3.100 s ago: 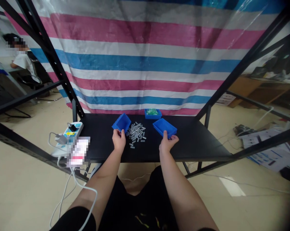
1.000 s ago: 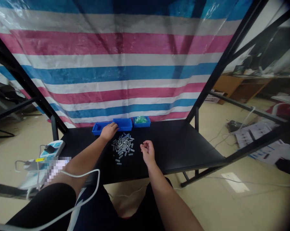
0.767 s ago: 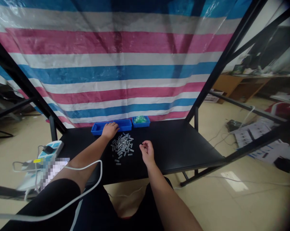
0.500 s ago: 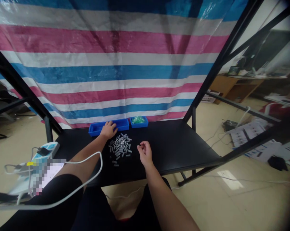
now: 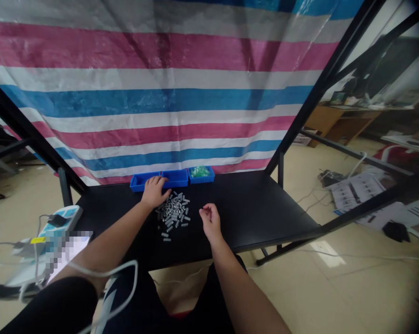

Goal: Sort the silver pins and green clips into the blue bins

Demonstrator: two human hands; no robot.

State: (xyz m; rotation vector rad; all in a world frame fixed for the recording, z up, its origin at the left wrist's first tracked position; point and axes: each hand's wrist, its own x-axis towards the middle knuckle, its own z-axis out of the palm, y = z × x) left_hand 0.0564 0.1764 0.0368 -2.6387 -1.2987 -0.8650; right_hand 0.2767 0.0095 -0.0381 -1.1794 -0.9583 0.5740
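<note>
My left hand [image 5: 154,191] lies palm down, fingers stretched and thumb apart, at the front edge of two joined blue trays [image 5: 135,186]. The thumb reaches to the edge of a loose pile of small grey metal cylinders [image 5: 175,209] on the black table. My right hand [image 5: 211,221] is right of the pile, just above the tabletop, with its fingers curled and thumb pressed in. Whatever it pinches, if anything, is too small to make out. Right of the trays stands a smaller blue box [image 5: 202,180] holding green, clear-looking pieces [image 5: 199,171].
The black table [image 5: 258,204] sits within a black metal frame [image 5: 301,116]. A striped plastic sheet [image 5: 181,99] hangs behind it. At left are a white power strip [image 5: 65,220] with plugs and a phone-like device [image 5: 68,255]. A white cable [image 5: 134,278] loops across my left arm.
My left hand has drawn slightly back and left from the trays, its fingers flatter and more spread. The right hand stays nearly in place. The view has shifted slightly.
</note>
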